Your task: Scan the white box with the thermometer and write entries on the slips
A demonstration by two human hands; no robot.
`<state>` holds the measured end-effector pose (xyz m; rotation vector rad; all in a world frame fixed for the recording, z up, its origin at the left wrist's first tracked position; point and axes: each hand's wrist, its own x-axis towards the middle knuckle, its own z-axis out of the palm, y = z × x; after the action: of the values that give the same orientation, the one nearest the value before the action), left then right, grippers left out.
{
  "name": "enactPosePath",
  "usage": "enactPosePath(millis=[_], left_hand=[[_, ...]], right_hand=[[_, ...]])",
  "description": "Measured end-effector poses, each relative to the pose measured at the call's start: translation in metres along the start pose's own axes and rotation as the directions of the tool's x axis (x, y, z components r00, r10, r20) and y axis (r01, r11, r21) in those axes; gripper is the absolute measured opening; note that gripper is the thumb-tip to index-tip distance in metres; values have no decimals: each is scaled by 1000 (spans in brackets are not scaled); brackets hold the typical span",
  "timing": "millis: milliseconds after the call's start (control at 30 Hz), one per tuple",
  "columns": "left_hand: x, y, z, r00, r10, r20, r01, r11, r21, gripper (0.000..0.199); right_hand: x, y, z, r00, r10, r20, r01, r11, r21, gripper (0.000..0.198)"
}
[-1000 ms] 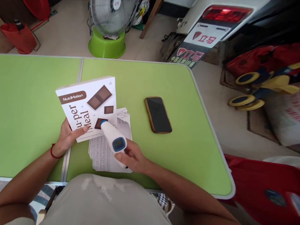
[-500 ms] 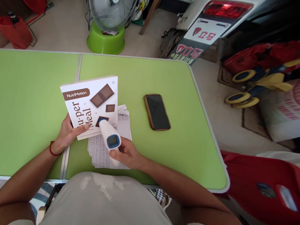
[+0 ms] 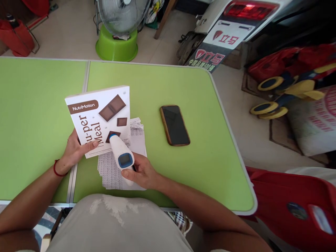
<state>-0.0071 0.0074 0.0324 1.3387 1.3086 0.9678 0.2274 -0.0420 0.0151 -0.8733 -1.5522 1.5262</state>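
My left hand (image 3: pixel 75 148) grips the lower left corner of a white NutriMotion box (image 3: pixel 105 108), thumb across its front and the other fingers behind it. The box is tilted up, with brown chocolate pieces printed on its face. In my right hand (image 3: pixel 141 171) is a white infrared thermometer (image 3: pixel 119 148) with a blue-rimmed screen. Its blue tip overlaps the lower part of the box front; whether it touches I cannot tell. Under both lies a stack of printed papers (image 3: pixel 139 140), partly hidden by the box and thermometer.
A dark phone in a brown case (image 3: pixel 175 125) lies on the green folding table (image 3: pixel 210 168), right of the papers. Beyond the far edge stands a fan (image 3: pixel 119 17) on a green stool (image 3: pixel 117 45). A red plastic chair (image 3: pixel 278 192) is close by the right edge.
Both hands, the box and the thermometer keep nearly the same pose. The whole view has shifted slightly, so things appear a little further left.
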Motion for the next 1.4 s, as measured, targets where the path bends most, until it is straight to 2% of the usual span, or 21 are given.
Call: enactPosePath(millis=[500, 733, 833, 967, 1033, 1133, 1267, 1300, 1400], left_hand=[[0, 2, 1, 999, 14, 32, -13, 999, -36, 58], [-3, -1, 0, 1000, 17, -11, -17, 999, -32, 59], [-3, -4, -4, 995, 96, -41, -97, 995, -14, 50], [4, -11, -17, 952, 244, -184, -237, 970, 58, 42], [10, -14, -26, 919, 289, -267, -279, 957, 76, 42], [22, -18, -36, 863, 354, -362, -341, 935, 100, 45], [36, -25, -45, 742, 495, -452, -448, 868, 217, 70], [39, -27, -47, 725, 516, -456, -457, 856, 242, 73], [44, -31, -51, 717, 533, -448, -445, 846, 294, 76]], right_hand=[[1, -1, 0, 999, 37, 4, -37, 999, 1, 39], [1, 0, -1, 1000, -13, 9, 12, 1000, 28, 30], [2, -1, -6, 999, -40, 7, 40, 999, -36, 26], [5, -5, -24, 999, -33, -24, 27, 976, -215, 28], [7, -6, -37, 999, 7, -48, -23, 940, -340, 30], [11, -3, -57, 983, 116, -144, -175, 834, -523, 37], [15, 4, -75, 921, 183, -343, -378, 630, -679, 46], [15, 6, -78, 910, 188, -370, -407, 578, -708, 47], [15, 10, -82, 899, 141, -415, -433, 427, -794, 49]])
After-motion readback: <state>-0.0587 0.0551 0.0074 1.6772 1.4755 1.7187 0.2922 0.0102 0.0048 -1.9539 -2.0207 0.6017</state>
